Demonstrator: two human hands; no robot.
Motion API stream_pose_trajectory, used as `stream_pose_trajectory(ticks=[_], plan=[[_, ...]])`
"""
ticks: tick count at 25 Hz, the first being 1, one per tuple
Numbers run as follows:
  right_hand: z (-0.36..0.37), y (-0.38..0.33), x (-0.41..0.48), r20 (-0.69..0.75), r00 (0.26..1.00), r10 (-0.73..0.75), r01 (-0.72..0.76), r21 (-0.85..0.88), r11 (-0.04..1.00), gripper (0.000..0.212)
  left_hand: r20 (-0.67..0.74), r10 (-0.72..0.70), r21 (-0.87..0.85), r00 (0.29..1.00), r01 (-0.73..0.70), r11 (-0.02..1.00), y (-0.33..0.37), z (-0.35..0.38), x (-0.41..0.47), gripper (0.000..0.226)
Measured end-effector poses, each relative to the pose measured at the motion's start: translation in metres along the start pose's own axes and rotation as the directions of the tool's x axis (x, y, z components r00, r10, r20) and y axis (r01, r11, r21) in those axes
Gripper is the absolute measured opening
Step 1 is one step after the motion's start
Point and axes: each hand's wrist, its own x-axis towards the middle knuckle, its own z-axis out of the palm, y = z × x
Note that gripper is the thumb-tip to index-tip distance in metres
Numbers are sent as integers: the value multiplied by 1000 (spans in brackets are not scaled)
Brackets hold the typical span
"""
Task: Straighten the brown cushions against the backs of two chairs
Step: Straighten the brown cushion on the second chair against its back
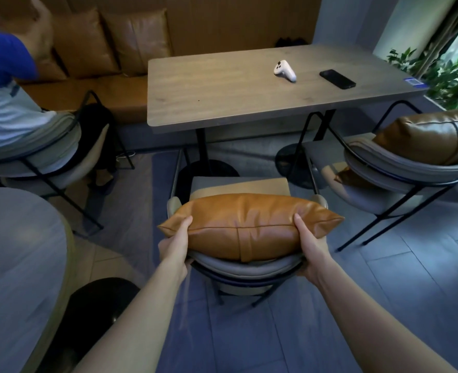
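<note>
Brown leather covered the near cushion (pixel 249 227), which lay across the curved grey backrest of the centre chair (pixel 245 267) in the lower middle of the head view, its long seam running sideways and its pointed corners sticking out past both hands. The left hand (pixel 175 246) was closed around the cushion's left end, thumb on top and fingers tucked out of sight beneath, between cushion and backrest. The right hand (pixel 310 244) gripped the right end in the same way, thumb pressed onto the leather and fingers hidden underneath. Both bare forearms reached up from the bottom edge of the frame. At the right edge stood a second chair (pixel 400 168) of the same kind, and a darker brown cushion (pixel 432 138) sat tilted on top of its backrest rather than upright against it. Beyond the centre chair, in the upper middle, a wooden table (pixel 209 98) carried a white controller (pixel 285 71) and, well apart to its right, a black phone (pixel 337 79). In the upper left a seated person (pixel 10 103) in a blue and grey top occupied a third chair, with a tan bench (pixel 93 95) and its back cushions behind. Green plants (pixel 448 76) filled the upper right corner.
</note>
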Motion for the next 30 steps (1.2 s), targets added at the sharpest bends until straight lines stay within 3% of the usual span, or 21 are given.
stream_pose_trajectory(ticks=[3,7,11,13,16,19,23,30], plan=[[-6,1,-2,-22,998,-54,53,-56,997,106,-16,-12,-16,1000,11,1000,-3,-2,0,64],[-16,0,-5,7,999,-48,48,-94,994,87,-18,1,-9,1000,-1,1000,-5,-7,-3,69],[-28,8,-10,116,988,-104,118,-116,986,89,98,-46,-34,994,50,998,-6,-4,0,82],[-32,15,-9,150,988,-48,61,-87,994,93,159,-17,-46,987,25,999,-5,0,0,94],[-31,15,-5,176,984,39,-22,-99,995,98,151,99,-4,984,-100,995,-3,2,18,90],[-31,11,2,172,983,62,-41,-120,992,94,208,120,-37,971,-115,993,-7,4,34,106],[-34,12,8,181,981,66,-44,-122,992,91,179,183,-110,967,-165,980,-13,4,27,77],[-38,18,15,206,977,48,-14,-162,987,99,121,214,-151,969,-195,969,-32,-6,24,112]])
